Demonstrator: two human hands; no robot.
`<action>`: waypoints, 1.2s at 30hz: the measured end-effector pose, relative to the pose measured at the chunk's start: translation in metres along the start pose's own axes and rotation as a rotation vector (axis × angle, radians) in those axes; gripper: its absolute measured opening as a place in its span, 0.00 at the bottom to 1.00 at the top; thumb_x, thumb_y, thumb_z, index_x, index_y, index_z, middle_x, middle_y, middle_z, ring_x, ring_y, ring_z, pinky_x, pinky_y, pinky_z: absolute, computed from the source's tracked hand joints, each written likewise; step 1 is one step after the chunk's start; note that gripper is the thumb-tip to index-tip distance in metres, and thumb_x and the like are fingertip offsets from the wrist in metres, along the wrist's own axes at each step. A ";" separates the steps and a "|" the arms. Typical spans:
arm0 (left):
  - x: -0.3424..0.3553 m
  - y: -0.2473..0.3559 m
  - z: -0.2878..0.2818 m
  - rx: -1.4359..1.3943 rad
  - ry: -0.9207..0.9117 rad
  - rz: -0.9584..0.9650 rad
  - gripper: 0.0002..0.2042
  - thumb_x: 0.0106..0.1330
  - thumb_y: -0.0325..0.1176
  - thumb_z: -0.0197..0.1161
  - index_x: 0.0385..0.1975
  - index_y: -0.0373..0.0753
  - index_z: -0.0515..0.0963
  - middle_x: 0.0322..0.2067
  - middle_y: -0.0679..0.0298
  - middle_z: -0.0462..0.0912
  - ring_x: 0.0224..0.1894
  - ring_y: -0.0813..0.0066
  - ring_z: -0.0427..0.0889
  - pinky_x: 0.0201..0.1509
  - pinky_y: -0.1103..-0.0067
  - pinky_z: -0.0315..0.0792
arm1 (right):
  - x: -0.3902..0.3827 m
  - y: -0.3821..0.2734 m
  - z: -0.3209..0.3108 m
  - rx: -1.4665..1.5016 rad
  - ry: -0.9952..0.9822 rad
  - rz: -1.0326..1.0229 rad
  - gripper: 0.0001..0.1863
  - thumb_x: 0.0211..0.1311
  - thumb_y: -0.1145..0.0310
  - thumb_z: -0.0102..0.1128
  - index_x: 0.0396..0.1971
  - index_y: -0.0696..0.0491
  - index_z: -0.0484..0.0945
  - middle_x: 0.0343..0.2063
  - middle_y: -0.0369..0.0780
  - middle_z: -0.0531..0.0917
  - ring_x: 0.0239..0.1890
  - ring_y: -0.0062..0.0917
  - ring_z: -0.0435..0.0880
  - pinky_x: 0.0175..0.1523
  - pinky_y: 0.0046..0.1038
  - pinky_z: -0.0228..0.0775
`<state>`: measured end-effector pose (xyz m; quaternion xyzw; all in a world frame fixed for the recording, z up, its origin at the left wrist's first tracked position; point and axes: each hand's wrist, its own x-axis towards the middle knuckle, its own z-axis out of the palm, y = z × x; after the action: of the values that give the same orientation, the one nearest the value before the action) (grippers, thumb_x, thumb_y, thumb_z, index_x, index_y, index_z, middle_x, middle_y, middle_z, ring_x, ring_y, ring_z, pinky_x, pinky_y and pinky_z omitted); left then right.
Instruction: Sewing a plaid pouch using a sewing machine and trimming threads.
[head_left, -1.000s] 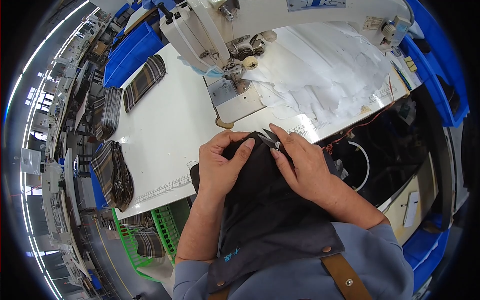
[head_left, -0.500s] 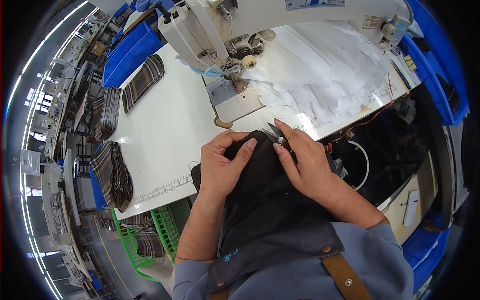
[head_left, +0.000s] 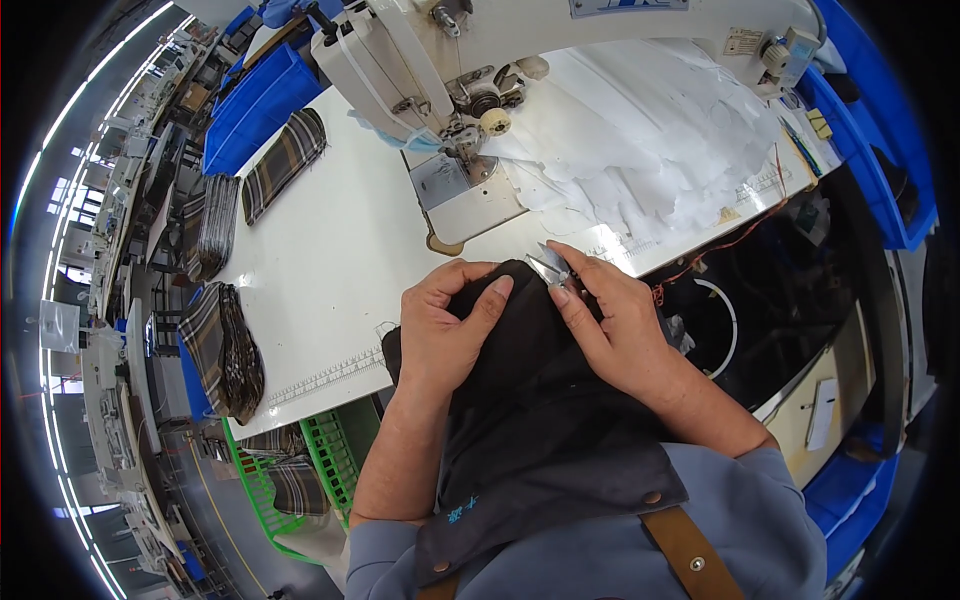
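Plaid stacks: three folded piles on the left of the frame; the lowest plaid stack [head_left: 222,350] lies at the table edge, the middle plaid stack [head_left: 213,228] shows pale layered edges, and the upper plaid stack [head_left: 285,165] slants across the tabletop.
Blue bin: the blue bin [head_left: 262,105] stands in the upper left, just beyond the upper stack.
Green basket: lower left, below the table edge; the green basket [head_left: 335,460] has more plaid cloth in it.
Table: the white table [head_left: 330,270] spans left and centre, with ruler markings along its near edge.
Sewing machine: the pale sewing machine [head_left: 400,90] fills the top centre, its needle area above a metal plate.
Left hand: the left hand [head_left: 445,325], at centre, has thumb and forefinger closed on the cloth's upper edge.
Dark cloth: the dark cloth [head_left: 520,335] is at the centre, between the hands; where it meets the dark apron [head_left: 560,490] below, I cannot tell.
Snips: the small metal snips [head_left: 550,268] point up and left beside the cloth's top, blades slightly parted; contact is unclear.
Right hand: the right hand [head_left: 615,320], right of centre, grips the snips between thumb and fingers, leaving little gap.
White sheets: crumpled white sheets [head_left: 640,140] spread across the upper right tabletop.
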<state>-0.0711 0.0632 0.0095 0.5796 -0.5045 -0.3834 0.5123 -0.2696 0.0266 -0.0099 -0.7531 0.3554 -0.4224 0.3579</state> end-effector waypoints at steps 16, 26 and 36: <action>-0.001 0.004 -0.002 -0.039 -0.083 -0.067 0.07 0.64 0.27 0.71 0.38 0.31 0.85 0.31 0.66 0.85 0.36 0.84 0.80 0.43 0.84 0.73 | 0.001 0.002 -0.007 0.055 -0.089 0.019 0.18 0.69 0.63 0.63 0.52 0.60 0.78 0.28 0.46 0.83 0.26 0.33 0.83 0.34 0.30 0.73; -0.001 0.004 -0.004 -0.021 -0.184 -0.073 0.07 0.62 0.25 0.69 0.38 0.31 0.85 0.31 0.67 0.84 0.35 0.83 0.78 0.43 0.84 0.71 | 0.002 0.001 -0.003 -0.077 -0.053 -0.110 0.14 0.67 0.64 0.64 0.45 0.58 0.78 0.26 0.45 0.82 0.26 0.39 0.83 0.33 0.35 0.74; -0.001 0.006 -0.005 -0.042 -0.196 -0.071 0.07 0.62 0.25 0.70 0.38 0.31 0.85 0.31 0.67 0.84 0.35 0.84 0.78 0.42 0.84 0.71 | 0.002 -0.003 -0.005 -0.021 -0.107 -0.005 0.11 0.69 0.64 0.63 0.41 0.56 0.78 0.25 0.45 0.81 0.27 0.41 0.83 0.33 0.36 0.73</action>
<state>-0.0678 0.0651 0.0158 0.5459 -0.5231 -0.4669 0.4587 -0.2728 0.0252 -0.0043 -0.7791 0.3384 -0.3787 0.3675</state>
